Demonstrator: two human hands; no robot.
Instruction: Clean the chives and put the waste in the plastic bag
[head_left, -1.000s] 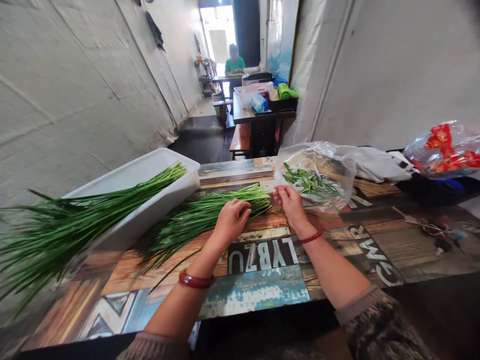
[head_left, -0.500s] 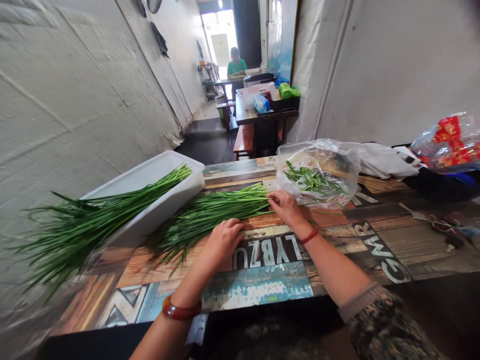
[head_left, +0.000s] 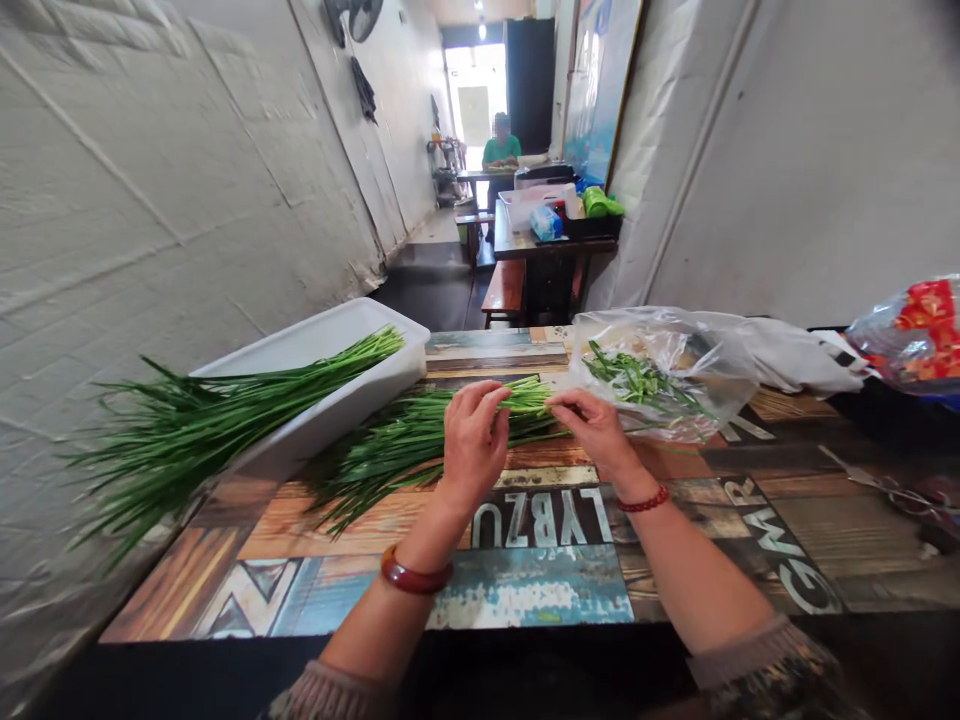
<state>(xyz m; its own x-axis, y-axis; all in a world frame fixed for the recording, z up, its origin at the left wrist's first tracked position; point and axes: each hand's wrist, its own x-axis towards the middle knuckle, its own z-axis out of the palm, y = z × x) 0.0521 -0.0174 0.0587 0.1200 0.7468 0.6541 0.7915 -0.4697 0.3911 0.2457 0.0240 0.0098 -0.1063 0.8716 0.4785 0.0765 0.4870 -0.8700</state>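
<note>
A bundle of garlic chives (head_left: 405,430) lies on the wood-patterned table, its pale stem ends toward the right. Over the stems is my left hand (head_left: 476,435), its fingers bent, with thumb and forefinger apart and nothing visible between them. My right hand (head_left: 596,425) pinches at the tips of the chives, thumb against forefinger. Beyond it, a clear plastic bag (head_left: 675,350) holds short green trimmings (head_left: 634,375). On the left, a white plastic tub (head_left: 330,400) carries another chive bunch (head_left: 247,405), whose leaves hang over its side.
The table (head_left: 525,590) has printed lettering. At the right are a red-printed plastic package (head_left: 930,330), a white cloth or bag (head_left: 802,355) and dark items. Further back, a second table (head_left: 514,240) holds boxes, beside a bench (head_left: 504,288); a person in green (head_left: 501,150) sits beyond.
My left hand has lifted from the table beside the bundle to above the stems. My right hand stays at the stem ends. The whole view has shifted slightly.
</note>
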